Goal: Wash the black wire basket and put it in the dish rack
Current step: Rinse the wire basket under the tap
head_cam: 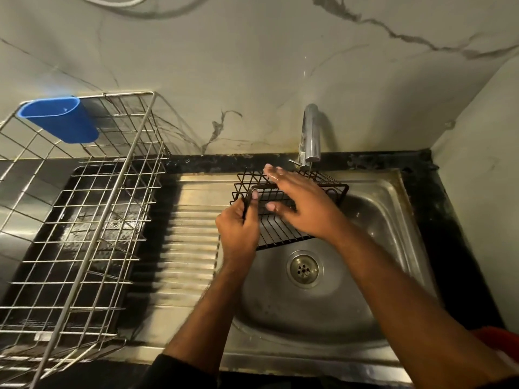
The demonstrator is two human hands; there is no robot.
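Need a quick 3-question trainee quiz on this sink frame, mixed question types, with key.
1. True or false: the black wire basket already sits in the dish rack.
2. Which hand grips the basket's edge? A) left hand B) right hand C) neither
3. Fill in: the blue cup hangs on the rim of the ______.

Key
1. False: it is held over the sink, below the tap.
2. A: the left hand's fingers curl round the edge, while the right hand lies on the wires with straight fingers.
3. dish rack
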